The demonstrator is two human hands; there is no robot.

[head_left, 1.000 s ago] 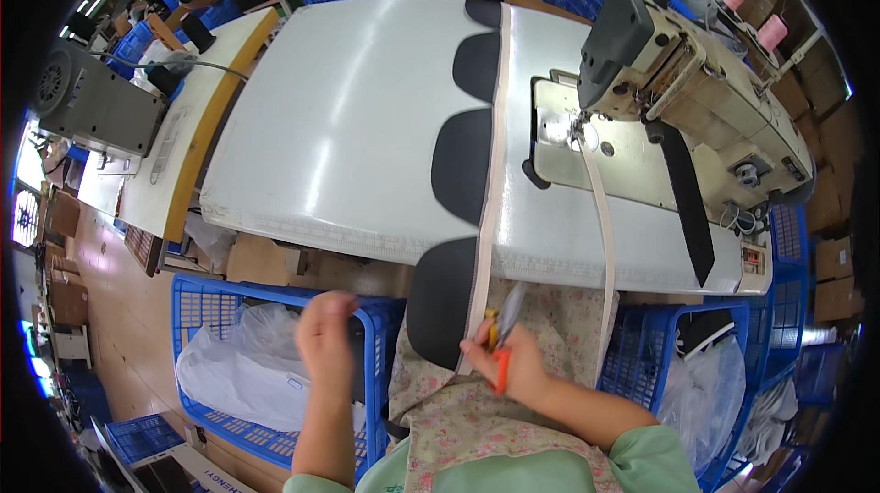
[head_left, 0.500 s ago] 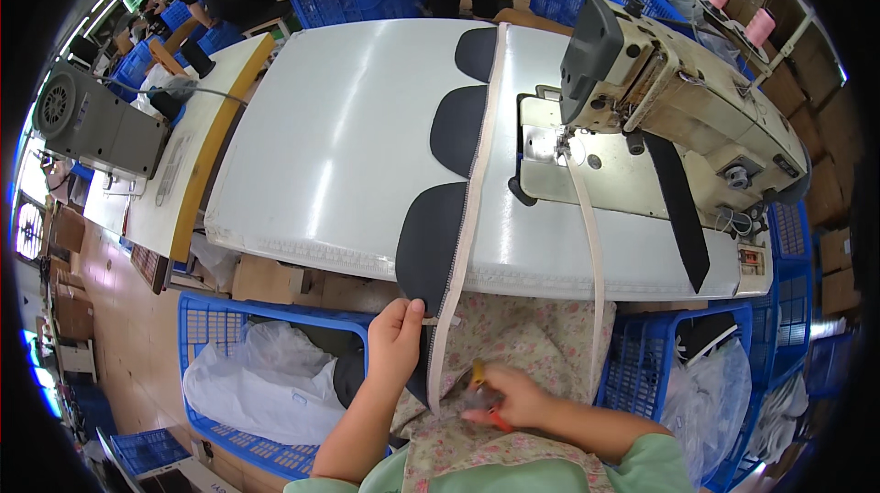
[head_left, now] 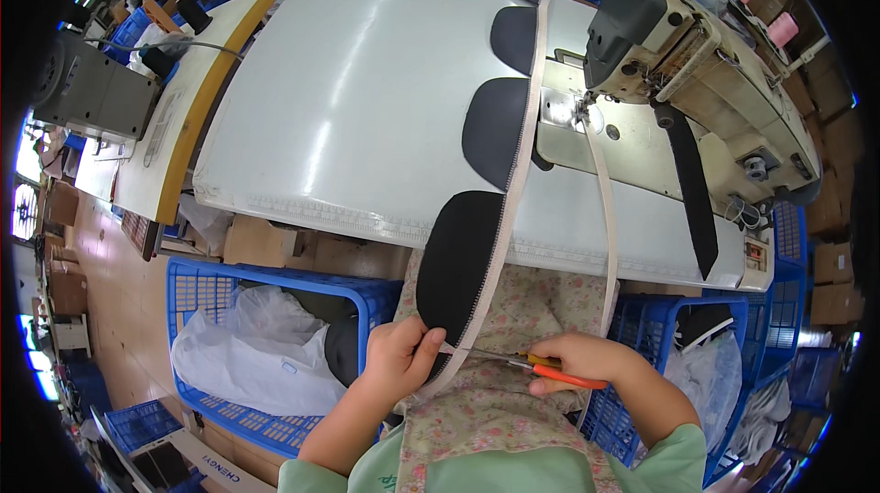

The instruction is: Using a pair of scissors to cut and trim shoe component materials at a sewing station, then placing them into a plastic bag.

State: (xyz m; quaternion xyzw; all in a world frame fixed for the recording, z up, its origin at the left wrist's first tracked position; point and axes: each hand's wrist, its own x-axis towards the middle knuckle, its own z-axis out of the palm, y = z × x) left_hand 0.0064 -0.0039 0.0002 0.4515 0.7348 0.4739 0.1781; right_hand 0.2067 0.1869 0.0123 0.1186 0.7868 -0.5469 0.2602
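A long pale tape with a zipper-like edge (head_left: pixel 520 177) runs down the white table toward me, with several rounded black fabric pieces (head_left: pixel 463 250) attached along its left side. My left hand (head_left: pixel 401 357) is closed on the strip near its lower end, thumb and fingers pinching a black piece beside the tape. Scissors with orange handles (head_left: pixel 570 376) are in my right hand (head_left: pixel 579 357). Their blades point left and reach the tape next to my left fingers; whether they are apart there is too small to tell.
A sewing machine (head_left: pixel 706 81) stands at the table's right, a narrow pale tape (head_left: pixel 605 209) trailing from its needle area. A black strip (head_left: pixel 689 191) hangs beside it. Blue baskets holding plastic bags flank my floral apron (head_left: pixel 541 310), left (head_left: pixel 247 433) and right (head_left: pixel 632 337).
My right hand has raised the scissors and turned them so the blades now meet the tape. The black-piece strip has shifted right in the view, which has also tilted.
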